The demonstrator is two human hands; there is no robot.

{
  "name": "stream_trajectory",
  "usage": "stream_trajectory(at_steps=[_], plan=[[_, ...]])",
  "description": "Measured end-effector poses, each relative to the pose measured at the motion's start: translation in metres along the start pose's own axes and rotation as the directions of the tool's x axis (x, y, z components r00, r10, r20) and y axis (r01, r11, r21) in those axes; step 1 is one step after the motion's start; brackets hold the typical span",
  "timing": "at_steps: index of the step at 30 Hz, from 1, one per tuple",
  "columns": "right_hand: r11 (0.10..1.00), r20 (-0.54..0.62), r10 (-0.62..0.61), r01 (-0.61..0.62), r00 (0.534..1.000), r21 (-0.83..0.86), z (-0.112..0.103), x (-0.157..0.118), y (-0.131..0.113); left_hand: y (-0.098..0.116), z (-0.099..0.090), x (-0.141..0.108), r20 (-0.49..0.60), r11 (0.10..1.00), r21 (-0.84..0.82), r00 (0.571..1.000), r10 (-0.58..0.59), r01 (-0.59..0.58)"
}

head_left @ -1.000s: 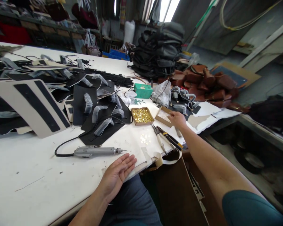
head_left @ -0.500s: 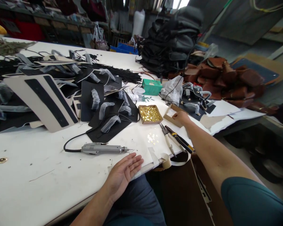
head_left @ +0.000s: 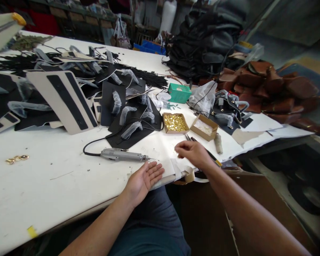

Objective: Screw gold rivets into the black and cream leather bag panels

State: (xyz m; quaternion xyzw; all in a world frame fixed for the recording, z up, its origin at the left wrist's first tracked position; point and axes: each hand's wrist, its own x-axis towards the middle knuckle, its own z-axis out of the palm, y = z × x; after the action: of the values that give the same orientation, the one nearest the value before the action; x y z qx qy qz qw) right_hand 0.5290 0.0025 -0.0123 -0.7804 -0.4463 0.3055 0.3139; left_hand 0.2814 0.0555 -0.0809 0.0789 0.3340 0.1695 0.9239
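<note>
On white tbl (head_left: 69,188), L of gold-bit box (head_left: 176,132): black flaps (head_left: 107,106), gray tool (head_left: 121,155). Front: L hand (head_left: 146,177), wide; R hand (head_left: 193,153), narrow, can't tell if holding. Behind: black bag heap (head_left: 202,49). R: white-bit box (head_left: 200,133), brown bags (head_left: 266,81).

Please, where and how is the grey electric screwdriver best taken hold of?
Probably the middle of the electric screwdriver's body, coming down from above: it lies lengthwise, its cord leaving the left end, its thin bit pointing right.

Right hand (head_left: 194,153) out of box (head_left: 200,133), (mostly) covering pliers (head_left: 217,162)
</note>
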Motion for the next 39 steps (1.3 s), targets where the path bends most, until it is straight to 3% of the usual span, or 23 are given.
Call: stream_trajectory(at_steps=[3,5,7,10,14,21,28,30,32,36,39], plan=[[0.969,0.212,-0.047,-0.007,0.976,0.248,0.071,-0.037,-0.016,-0.003,-0.002,0.002,0.002,0.998,-0.047,0.999,0.037,-0.037],[0.956,0.208,-0.122,0.059,0.97,0.288,0.098,-0.048,-0.02,-0.005,-0.004,0.003,0.017,0.995,-0.066,0.997,0.07,-0.069],[0.962,0.159,-0.194,0.156,0.968,0.224,0.107,-0.051,-0.019,-0.006,-0.005,0.003,0.031,0.993,-0.075,0.995,0.092,-0.09],[0.97,0.11,-0.244,0.241,0.963,0.042,0.102,-0.05,-0.017,-0.006,-0.006,0.003,0.041,0.992,-0.081,0.994,0.098,-0.094],[0.963,0.021,-0.226,0.227,0.974,-0.143,0.1,-0.05,-0.012,-0.006,-0.007,0.003,0.051,0.994,-0.059,0.994,0.096,-0.093],[0.947,-0.044,-0.263,0.249,0.964,-0.201,0.102,-0.051,-0.013,-0.011,-0.006,0.001,0.062,0.981,0.056,0.982,0.18,-0.183],[0.729,0.074,-0.416,0.381,0.906,-0.569,0.095,-0.062,-0.028,-0.009,-0.001,-0.001,0.015,0.976,0.061,0.978,0.206,-0.207],[0.721,0.079,-0.428,0.393,0.9,-0.571,0.094,-0.064,-0.03,-0.009,-0.002,-0.001,0.024,0.976,0.062,0.978,0.208,-0.209],[0.772,0.043,-0.424,0.386,0.905,-0.505,0.093,-0.063,-0.029,-0.01,-0.001,-0.001,0.022,0.977,0.055,0.979,0.203,-0.204],[0.912,-0.123,-0.36,0.321,0.925,-0.256,0.08,-0.052,-0.02,-0.008,0.002,-0.002,-0.021,0.987,0.056,0.988,0.154,-0.153],[0.938,-0.252,-0.312,0.255,0.916,-0.235,0.059,-0.036,-0.003,-0.006,0.006,-0.004,-0.048,0.99,0.075,0.991,0.125,-0.121]])
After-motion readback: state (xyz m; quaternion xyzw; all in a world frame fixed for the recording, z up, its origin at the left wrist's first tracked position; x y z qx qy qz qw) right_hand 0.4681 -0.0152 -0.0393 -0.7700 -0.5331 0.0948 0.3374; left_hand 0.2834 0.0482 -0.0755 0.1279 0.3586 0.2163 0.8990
